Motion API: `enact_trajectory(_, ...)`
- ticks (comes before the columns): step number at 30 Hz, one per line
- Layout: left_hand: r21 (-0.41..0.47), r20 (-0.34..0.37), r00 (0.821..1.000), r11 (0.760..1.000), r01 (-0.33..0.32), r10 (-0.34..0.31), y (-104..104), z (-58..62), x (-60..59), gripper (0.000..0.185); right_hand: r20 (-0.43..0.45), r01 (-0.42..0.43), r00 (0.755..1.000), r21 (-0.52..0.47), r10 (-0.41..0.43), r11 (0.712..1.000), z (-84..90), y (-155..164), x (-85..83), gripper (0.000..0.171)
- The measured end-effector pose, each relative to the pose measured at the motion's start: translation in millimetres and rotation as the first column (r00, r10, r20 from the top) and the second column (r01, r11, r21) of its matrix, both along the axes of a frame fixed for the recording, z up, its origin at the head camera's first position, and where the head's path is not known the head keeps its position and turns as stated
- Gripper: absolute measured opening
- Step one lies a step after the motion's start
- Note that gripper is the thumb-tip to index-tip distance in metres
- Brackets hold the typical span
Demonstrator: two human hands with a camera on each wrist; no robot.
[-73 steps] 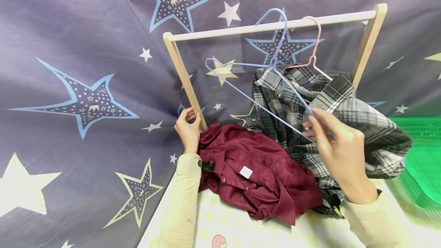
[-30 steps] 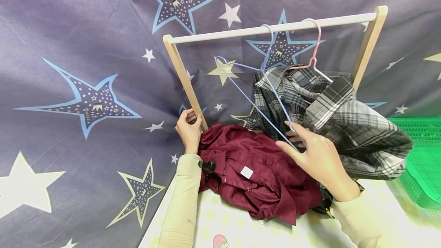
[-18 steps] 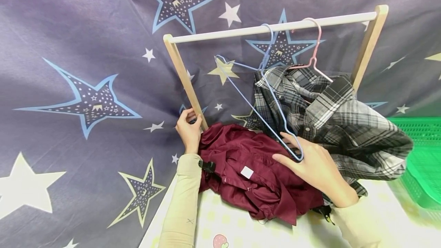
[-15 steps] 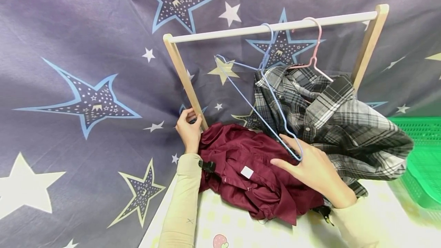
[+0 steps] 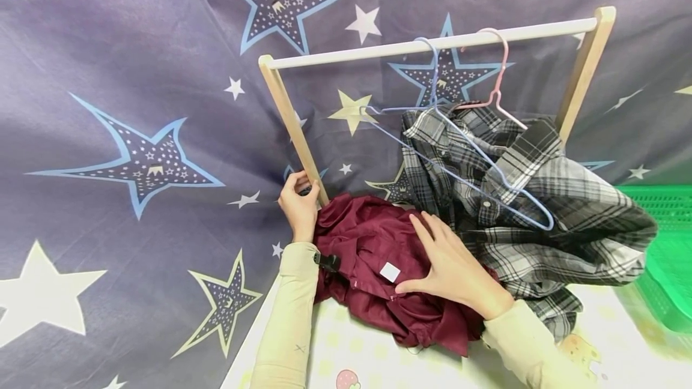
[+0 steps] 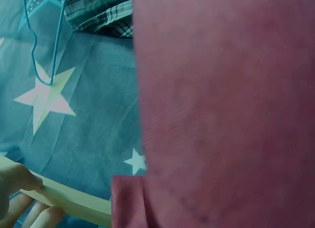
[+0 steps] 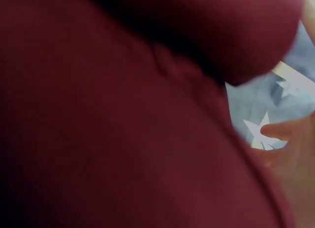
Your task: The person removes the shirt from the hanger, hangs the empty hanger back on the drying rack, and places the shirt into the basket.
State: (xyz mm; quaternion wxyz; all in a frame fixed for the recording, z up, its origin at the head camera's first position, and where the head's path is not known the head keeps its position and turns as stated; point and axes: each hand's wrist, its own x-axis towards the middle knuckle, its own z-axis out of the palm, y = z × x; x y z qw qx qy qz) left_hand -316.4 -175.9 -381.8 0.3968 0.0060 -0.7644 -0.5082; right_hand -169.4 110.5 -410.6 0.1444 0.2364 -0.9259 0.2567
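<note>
Gripping the rack's wooden post (image 5: 294, 131), the left hand (image 5: 299, 209) shows from overhead; the flat, open-fingered right hand (image 5: 451, 272) presses the maroon shirt (image 5: 367, 239), which fills its wrist view.

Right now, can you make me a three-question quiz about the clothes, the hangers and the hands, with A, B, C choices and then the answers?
1. Where is the right hand?
A. flat on the dark red shirt
B. on the green basket
C. up on the white rail

2. How many hangers hook over the white rail?
A. one
B. two
C. four

3. What is the left hand doing?
A. lying open on the table
B. waving in the air
C. gripping the rack's wooden post

Answers:
1 A: the straight fingers rest on the red cloth beside its white label.
2 B: a blue hanger and a pink hanger hang there.
3 C: the fingers curl round the post near its foot.
</note>
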Motion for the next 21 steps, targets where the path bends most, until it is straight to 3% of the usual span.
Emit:
enact_trajectory(6,0.022,-0.020,1.000,1.000,0.000,0.001,3.9,0.8,2.5,0.022,-0.003,-0.027,1.000,0.009,0.027,1.000,-6.5,-14.4,-11.2,0.135)
enact_trajectory(15,0.015,-0.023,0.999,0.999,-0.042,0.043,4.1,-2.3,1.9,0.022,0.210,-0.040,0.977,-0.014,0.042,0.999,-35.0,-31.9,-33.2,0.139)
enact_trajectory(21,0.017,-0.025,0.999,0.999,-0.029,0.030,6.1,-1.2,2.7,0.022,0.243,-0.040,0.970,0.073,0.021,0.997,-51.5,-38.0,-41.8,0.140)
